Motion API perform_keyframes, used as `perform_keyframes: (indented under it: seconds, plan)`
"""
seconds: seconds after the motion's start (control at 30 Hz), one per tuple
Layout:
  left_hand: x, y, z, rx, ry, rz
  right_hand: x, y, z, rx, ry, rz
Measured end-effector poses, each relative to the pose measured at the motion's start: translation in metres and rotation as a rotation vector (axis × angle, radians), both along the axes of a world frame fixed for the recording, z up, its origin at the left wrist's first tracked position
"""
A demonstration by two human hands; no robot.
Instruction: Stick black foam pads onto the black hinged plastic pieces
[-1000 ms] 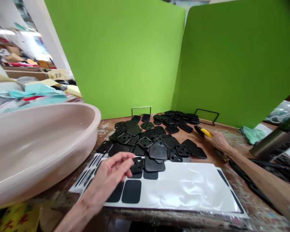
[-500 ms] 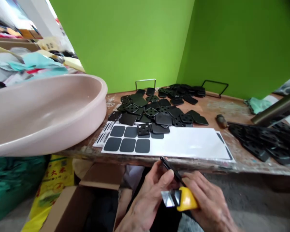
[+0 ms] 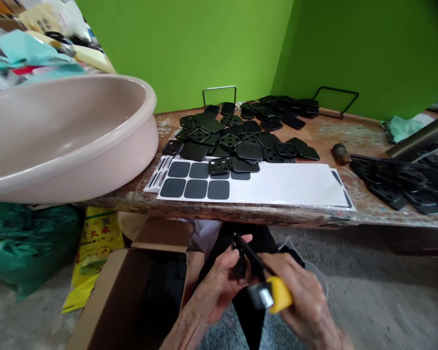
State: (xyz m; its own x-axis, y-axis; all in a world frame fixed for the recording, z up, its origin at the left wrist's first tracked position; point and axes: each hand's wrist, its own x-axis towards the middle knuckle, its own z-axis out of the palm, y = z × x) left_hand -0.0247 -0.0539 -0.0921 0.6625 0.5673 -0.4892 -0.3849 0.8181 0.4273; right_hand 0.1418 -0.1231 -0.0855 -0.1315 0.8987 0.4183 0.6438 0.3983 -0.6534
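My left hand [image 3: 219,279] is closed on a dark black plate [image 3: 240,262], held low in front of the table edge. A thin black edge [image 3: 253,255] slants from its fingertips toward my right hand [image 3: 299,287]. In my right hand's grip is a yellow-handled tool [image 3: 280,294] with a flat metal end, blurred and pointing left. Its exact kind cannot be made out. On the table above lies a white sticker sheet [image 3: 295,187] bearing dark rounded squares [image 3: 219,189]. Two black plates, one a holed plate [image 3: 219,166], rest on it.
Behind the sheet spreads a heap of black plates [image 3: 229,138]; more black pieces [image 3: 397,182] lie at right near a metal tube [image 3: 423,138]. A large pink basin [image 3: 105,167] overhangs the left. Below stands an open cardboard box [image 3: 102,296]. A green wall [image 3: 190,53] backs the table.
The view has tipped downward, so the table sits higher. My hands have shifted slightly, with the black plate now turned more between them; the yellow-handled tool is blurred by motion.
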Motion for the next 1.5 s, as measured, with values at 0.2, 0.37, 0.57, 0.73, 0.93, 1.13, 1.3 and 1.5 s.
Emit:
perform_keyframes:
  seconds: [0.2,0.37,0.57,0.73,0.93,1.13,1.3,1.5]
  plan:
    - [-0.003,-0.001,-0.013,0.143,0.222,-0.141,0.005,0.002,0.007,-0.087,0.002,-0.261]
    - [-0.001,0.001,-0.013,0.495,0.56,-0.059,0.003,-0.004,0.003,-0.294,0.156,-0.367]
    - [-0.014,0.01,-0.009,0.366,0.261,-0.192,0.022,0.001,-0.006,-0.663,1.014,-0.549]
    - [-0.01,0.007,-0.017,0.206,0.124,-0.145,0.021,0.006,-0.015,-0.649,1.329,-0.52]
    - [-0.011,0.007,-0.023,0.191,0.139,-0.134,0.016,0.006,-0.019,-0.679,1.34,-0.49]
    - [-0.013,0.009,-0.027,0.217,0.169,-0.098,0.014,0.003,-0.026,-0.717,1.33,-0.492]
    - [-0.013,0.011,-0.028,0.278,0.248,-0.068,0.01,-0.002,-0.031,-0.763,1.234,-0.497]
    - [-0.009,0.01,-0.027,0.422,0.517,-0.025,0.007,-0.006,-0.032,-0.764,0.935,-0.54]
